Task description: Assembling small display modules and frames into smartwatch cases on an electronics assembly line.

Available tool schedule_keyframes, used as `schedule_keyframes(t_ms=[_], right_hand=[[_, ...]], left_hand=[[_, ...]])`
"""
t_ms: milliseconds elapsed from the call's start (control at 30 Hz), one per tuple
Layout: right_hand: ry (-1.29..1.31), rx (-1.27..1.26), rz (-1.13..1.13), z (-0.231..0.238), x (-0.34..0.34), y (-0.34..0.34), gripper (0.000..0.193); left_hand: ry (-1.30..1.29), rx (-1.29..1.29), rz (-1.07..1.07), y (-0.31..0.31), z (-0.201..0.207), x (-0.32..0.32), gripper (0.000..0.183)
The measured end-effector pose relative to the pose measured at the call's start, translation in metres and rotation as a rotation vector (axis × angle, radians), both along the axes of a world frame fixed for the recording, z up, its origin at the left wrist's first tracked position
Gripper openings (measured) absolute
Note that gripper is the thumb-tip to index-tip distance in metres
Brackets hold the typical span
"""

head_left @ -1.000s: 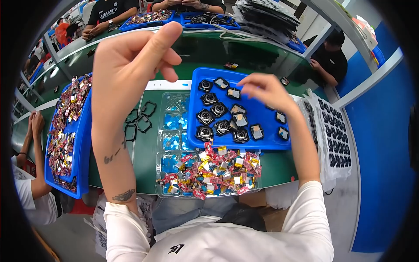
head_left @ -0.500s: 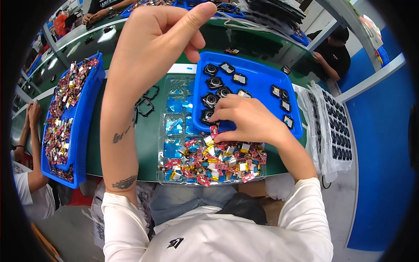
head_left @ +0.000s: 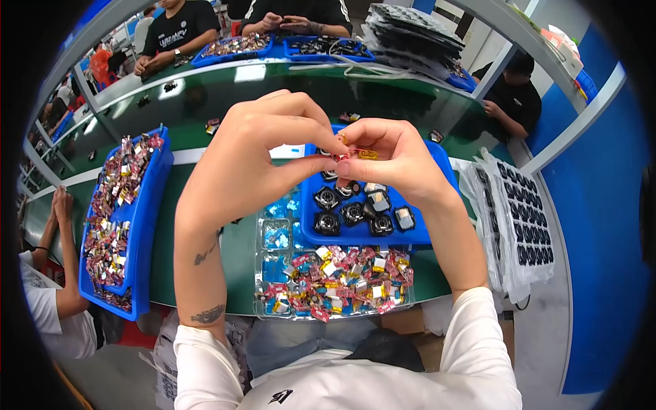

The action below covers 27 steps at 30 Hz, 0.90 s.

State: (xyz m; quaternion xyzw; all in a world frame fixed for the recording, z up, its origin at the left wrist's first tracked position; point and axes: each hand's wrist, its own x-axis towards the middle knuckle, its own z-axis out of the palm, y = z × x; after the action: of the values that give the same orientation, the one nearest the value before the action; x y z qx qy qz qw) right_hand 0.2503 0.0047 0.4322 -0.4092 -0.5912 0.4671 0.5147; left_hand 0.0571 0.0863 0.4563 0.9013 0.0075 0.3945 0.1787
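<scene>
My left hand (head_left: 270,140) and my right hand (head_left: 396,160) meet over a blue tray (head_left: 444,160). Their fingertips pinch a small red circuit board (head_left: 342,156) between them, mostly hidden by the fingers. A yellow-wrapped piece (head_left: 367,155) shows beside it, against the right fingers. Below the hands, several black watch cases (head_left: 352,213) lie in the blue tray, some with a round face up and some with a pale rectangle showing. Nearer to me, a clear compartment tray (head_left: 265,294) bears a heap of red circuit boards with white and yellow parts (head_left: 342,280).
A long blue bin (head_left: 157,198) of similar boards stands at the left. To the right are bagged sheets of black parts (head_left: 526,212). Across the green conveyor (head_left: 260,96), people work beside blue bins (head_left: 328,51) and stacked black trays (head_left: 413,31); another person's hands (head_left: 61,203) are at far left.
My right hand has risen from the near edge of the blue tray with a red circuit board. My left hand has come down to meet it. The view has tilted up.
</scene>
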Motion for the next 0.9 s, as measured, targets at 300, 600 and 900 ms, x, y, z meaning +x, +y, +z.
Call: schedule_keyframes(t_ms=[300, 600, 900], right_hand=[[-0.023, 0.042, -0.020, -0.003, 0.003, -0.005, 0.019], [-0.212, 0.245, -0.204, 0.000, 0.007, -0.007, 0.017], [0.069, 0.004, -0.045, 0.001, 0.017, 0.000, 0.019]], left_hand=[[-0.030, 0.064, 0.128, -0.009, -0.003, 0.009, 0.016], [0.011, -0.591, 0.241, -0.008, -0.018, 0.023, 0.015], [-0.110, 0.089, 0.188, -0.011, -0.010, 0.026, 0.029]])
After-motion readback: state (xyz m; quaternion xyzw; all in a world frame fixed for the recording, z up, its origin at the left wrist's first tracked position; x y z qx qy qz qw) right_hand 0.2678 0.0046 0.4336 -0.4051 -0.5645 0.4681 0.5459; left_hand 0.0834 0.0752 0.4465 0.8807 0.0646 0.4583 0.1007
